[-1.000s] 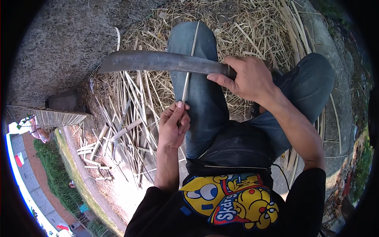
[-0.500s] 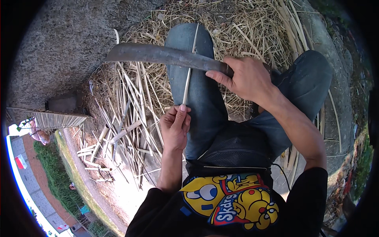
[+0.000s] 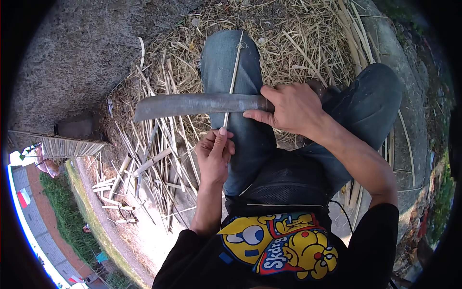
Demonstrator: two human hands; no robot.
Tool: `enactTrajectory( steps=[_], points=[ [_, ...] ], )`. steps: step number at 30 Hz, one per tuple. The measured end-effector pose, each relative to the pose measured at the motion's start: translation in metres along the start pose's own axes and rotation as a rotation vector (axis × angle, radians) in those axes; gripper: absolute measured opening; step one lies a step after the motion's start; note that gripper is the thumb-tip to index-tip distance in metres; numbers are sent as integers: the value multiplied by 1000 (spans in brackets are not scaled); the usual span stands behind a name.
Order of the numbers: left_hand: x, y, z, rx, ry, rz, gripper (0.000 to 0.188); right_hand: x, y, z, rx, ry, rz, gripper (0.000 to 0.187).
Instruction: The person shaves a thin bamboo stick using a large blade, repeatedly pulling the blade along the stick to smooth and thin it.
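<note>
A thin pale bamboo strip [image 3: 235, 72] lies lengthwise along my left thigh, its far end at the knee with a small curled shaving on it. My left hand [image 3: 214, 154] pinches the near end between thumb and fingers. Across the strip rests the broad blade of a machete [image 3: 187, 104], its tip pointing left, just beyond my left fingertips. My right hand [image 3: 296, 107] is wrapped around the machete near the root of the blade, thumb laid along it. The handle is mostly hidden by that hand.
Many split bamboo strips [image 3: 163, 144] lie in a loose pile to the left. Dry shavings [image 3: 298, 36] cover the ground beyond my knees, and longer strips [image 3: 358, 36] lie at the far right. A rough grey rock surface [image 3: 86, 53] rises at the far left.
The machete has come nearer to me along the strip, toward my left hand, and shifted slightly. A curled shaving now shows at the strip's far end. My left hand stays put.
</note>
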State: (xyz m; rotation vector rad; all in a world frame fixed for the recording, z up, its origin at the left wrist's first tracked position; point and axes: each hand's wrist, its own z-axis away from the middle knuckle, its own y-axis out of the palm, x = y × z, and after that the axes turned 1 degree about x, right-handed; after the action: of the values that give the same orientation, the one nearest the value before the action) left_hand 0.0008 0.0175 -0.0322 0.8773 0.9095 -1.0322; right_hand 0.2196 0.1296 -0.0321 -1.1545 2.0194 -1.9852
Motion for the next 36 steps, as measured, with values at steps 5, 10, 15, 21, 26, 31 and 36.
enactTrajectory(
  steps=[5,10,15,21,26,31,36],
  points=[
    [-7,-9,-2,69,-119,129,29,-10,-4,-15,-133,7,-2,76],
    [-9,-14,-8,113,-234,236,30,-21,-9,-20,-133,131,-103,76],
    [-11,-31,-13,287,-433,507,29,2,5,-3,-36,-68,-21,74],
    [-12,-36,-19,482,-591,789,31,-14,-1,-20,-161,33,-53,75],
    [-12,-35,-19,600,-696,1034,31,1,9,-10,-138,-60,-67,77],
    [-10,-35,-15,680,-730,1155,31,-7,-1,-16,-146,-75,-33,71],
    [-7,-23,-11,686,-718,1257,22,-23,-16,-24,-58,150,-174,76]
  ],
)
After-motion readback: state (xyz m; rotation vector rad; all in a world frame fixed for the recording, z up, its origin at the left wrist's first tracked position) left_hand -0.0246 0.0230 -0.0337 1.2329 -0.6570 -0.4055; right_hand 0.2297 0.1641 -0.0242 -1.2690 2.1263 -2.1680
